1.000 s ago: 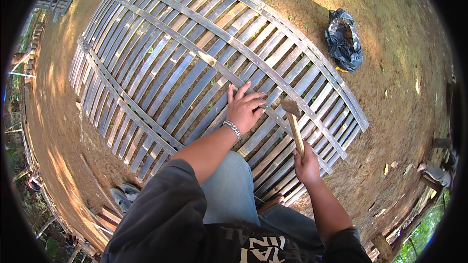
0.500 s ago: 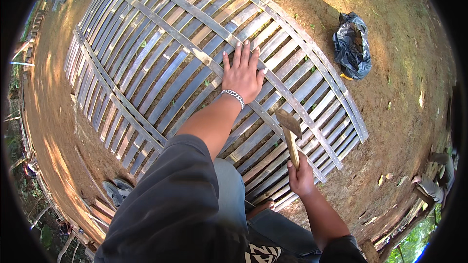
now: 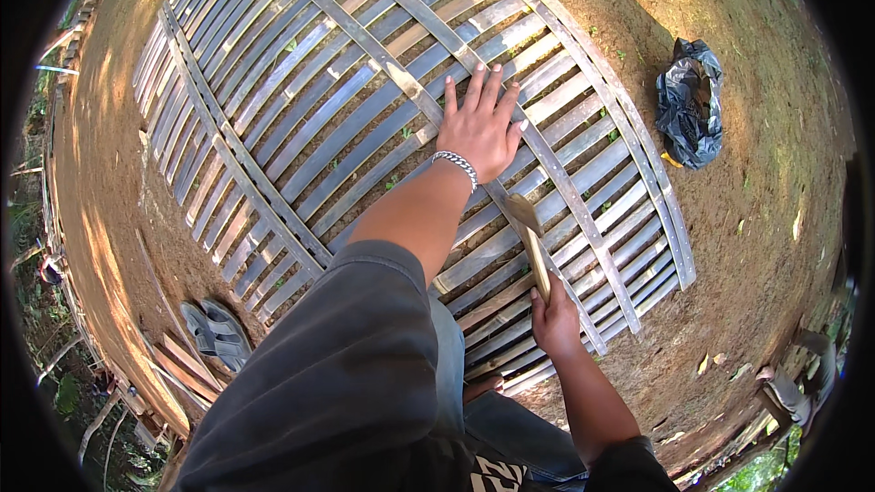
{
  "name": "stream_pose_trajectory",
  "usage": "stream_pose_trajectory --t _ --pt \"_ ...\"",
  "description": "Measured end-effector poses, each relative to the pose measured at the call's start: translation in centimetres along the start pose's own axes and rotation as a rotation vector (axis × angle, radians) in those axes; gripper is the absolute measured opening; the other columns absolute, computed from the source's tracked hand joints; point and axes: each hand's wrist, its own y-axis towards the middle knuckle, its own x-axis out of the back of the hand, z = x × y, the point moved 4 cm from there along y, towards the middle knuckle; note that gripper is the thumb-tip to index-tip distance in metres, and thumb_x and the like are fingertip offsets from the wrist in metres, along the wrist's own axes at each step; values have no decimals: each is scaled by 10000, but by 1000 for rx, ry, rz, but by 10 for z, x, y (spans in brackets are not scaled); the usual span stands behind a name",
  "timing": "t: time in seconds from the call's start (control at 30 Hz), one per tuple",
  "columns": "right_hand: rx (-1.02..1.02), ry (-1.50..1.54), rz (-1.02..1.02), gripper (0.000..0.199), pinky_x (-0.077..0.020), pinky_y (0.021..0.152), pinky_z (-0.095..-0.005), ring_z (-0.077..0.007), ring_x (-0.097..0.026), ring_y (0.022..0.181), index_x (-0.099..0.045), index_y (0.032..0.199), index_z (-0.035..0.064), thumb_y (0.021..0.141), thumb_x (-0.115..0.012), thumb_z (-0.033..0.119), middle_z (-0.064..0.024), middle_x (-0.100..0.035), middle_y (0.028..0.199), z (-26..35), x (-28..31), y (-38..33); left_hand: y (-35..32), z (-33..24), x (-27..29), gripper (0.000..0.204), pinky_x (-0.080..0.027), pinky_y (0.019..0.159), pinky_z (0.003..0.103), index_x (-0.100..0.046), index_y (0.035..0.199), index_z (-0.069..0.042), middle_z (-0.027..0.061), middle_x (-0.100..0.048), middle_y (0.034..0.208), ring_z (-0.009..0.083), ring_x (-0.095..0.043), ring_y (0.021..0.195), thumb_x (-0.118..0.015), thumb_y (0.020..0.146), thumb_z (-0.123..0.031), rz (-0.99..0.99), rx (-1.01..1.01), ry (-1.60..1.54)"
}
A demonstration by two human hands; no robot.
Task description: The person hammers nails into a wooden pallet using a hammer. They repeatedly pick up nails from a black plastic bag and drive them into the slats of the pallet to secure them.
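A large panel of bamboo-like slats (image 3: 351,150), crossed by long flat rails, lies on the ground before me. My left hand (image 3: 481,132), with a chain bracelet at the wrist, rests flat on it with fingers spread, next to one of the rails. In my right hand (image 3: 556,314) is a hammer (image 3: 536,260), gripped by its wooden handle. Its dark metal head is over the panel just below my left hand; whether it touches a rail I cannot tell. Small nail-like dots run along the right-hand rails.
On the bare soil at the right stands an open black plastic bag (image 3: 688,105). A pair of grey shoes (image 3: 217,333) sits at lower left, beside some wooden strips (image 3: 191,364). At the lower right edge a person's foot or leg partly shows (image 3: 788,392).
The hammer has moved up and left over the panel, closer to my left hand. My left hand stays flat on the slats. The whole view has shifted slightly.
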Motion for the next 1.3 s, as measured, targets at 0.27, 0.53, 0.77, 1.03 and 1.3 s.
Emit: stream_pose_trajectory --t 0.27,0.53,0.77,1.03,1.3 --pt "167 77 -156 403 -562 768 -550 -500 -692 882 -540 1357 20 975 -646 95 -298 -694 1028 19 8 -5 -3 1 -1 562 -124 1258 659 -461 1545 -130 150 -289 1686 357 -188 1583 -472 1043 -382 11 -9 11" --pt "194 84 -159 396 -570 737 -538 -494 -693 847 -523 1325 -8 959 -654 64 -271 -692 1022 2 -2 -10 2 -1 4 558 -124 1258 661 -471 1538 -120 151 -300 1681 357 -196 1581 -481 1039 -370 21 -15 -15" --pt "66 11 -111 372 -571 721 -523 -484 -698 847 -542 1303 -4 955 -660 51 -265 -691 987 1 -15 2 1 0 1 556 -128 1257 660 -466 1541 -117 154 -300 1679 358 -205 1578 -470 1044 -368 5 -23 1" --pt "-41 -123 -7 330 -557 684 -531 -491 -679 787 -536 1282 -7 975 -642 51 -270 -678 922 -3 -22 4 -1 -2 5 549 -132 1258 654 -470 1538 -117 153 -310 1674 360 -218 1573 -465 1046 -363 28 -18 -9" --pt "303 73 -276 315 -571 737 -463 -410 -714 797 -518 1256 -33 973 -642 27 -241 -687 946 20 3 -10 -4 2 2 540 -142 1260 646 -489 1523 -115 151 -326 1667 354 -230 1569 -479 1036 -349 0 -19 -23"
